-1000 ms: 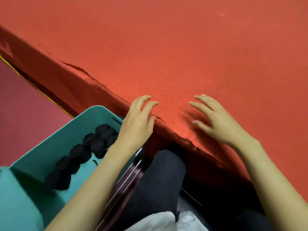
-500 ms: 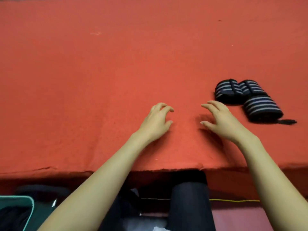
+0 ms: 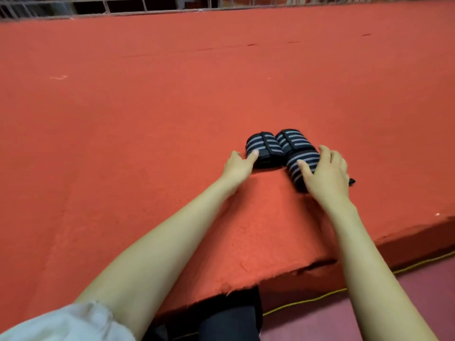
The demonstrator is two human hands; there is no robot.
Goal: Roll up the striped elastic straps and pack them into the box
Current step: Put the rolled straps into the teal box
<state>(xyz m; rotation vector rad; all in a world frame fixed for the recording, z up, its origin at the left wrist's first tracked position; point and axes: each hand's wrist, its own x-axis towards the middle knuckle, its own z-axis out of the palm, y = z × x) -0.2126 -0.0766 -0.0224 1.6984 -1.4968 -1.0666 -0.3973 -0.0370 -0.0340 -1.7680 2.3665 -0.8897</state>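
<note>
Three rolled black straps with grey stripes lie together on the red-covered table (image 3: 147, 119). My left hand (image 3: 240, 164) touches the left roll (image 3: 267, 148) with its fingertips against the roll's near side. Behind them sits a second roll (image 3: 293, 140). My right hand (image 3: 326, 174) lies over the nearest roll (image 3: 301, 166), fingers curved around its top and right side. A black strap end (image 3: 351, 181) pokes out to the right of that hand. The box is out of view.
The table's torn front edge (image 3: 246, 289) runs diagonally near my dark-clothed knee (image 3: 229, 318). A yellow cord (image 3: 320, 295) lies on the maroon floor to the right. A metal railing (image 3: 147, 6) borders the far side of the table.
The view swung from the teal box on the left to the table. Both hands moved forward and right onto the rolled straps, which they were apart from half a second ago.
</note>
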